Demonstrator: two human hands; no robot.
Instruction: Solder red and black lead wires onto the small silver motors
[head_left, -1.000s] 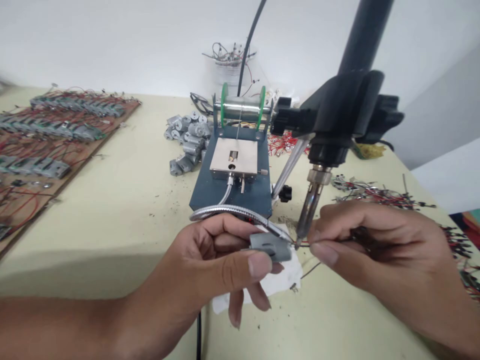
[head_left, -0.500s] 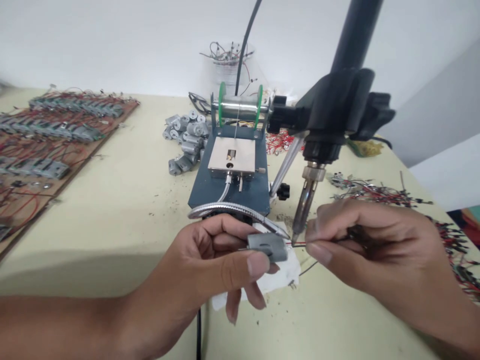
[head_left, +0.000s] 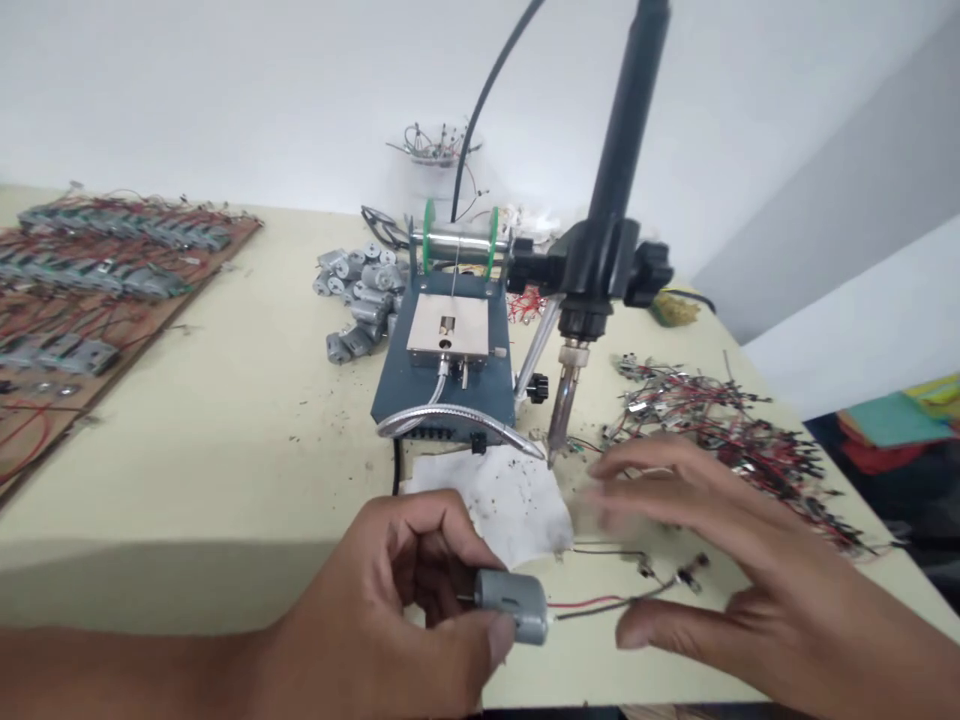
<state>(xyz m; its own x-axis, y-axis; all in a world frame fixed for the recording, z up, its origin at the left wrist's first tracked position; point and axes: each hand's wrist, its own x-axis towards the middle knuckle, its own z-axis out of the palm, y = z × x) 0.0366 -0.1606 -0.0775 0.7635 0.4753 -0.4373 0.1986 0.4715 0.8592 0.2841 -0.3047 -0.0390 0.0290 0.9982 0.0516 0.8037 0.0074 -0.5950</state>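
A small grey electric motor (head_left: 512, 606) is gripped in my left hand (head_left: 420, 600), between thumb and fingers. From the motor's right end run a red wire (head_left: 589, 602) and a black wire (head_left: 592, 611), with small parts at their far end. My right hand (head_left: 720, 560) is open over these wires, thumb and fingers apart, its fingertips blurred. Above and beyond the motor, the soldering iron (head_left: 564, 405) points down in its stand, its tip beside the end of the curved metal solder feed tube (head_left: 480, 412). A white paper sheet (head_left: 517, 510) lies under the tip.
The solder feeder (head_left: 448, 335) carries a solder spool (head_left: 459, 243). Loose motors (head_left: 364, 290) are heaped left of it. A board (head_left: 217, 270) with rows of wired motors lies at far left. Wired parts (head_left: 720, 410) are piled at right, near a yellow sponge (head_left: 673, 308).
The motor has moved down and toward me, away from the iron's tip. My right hand has let go of the wires and opened. The camera view has shifted.
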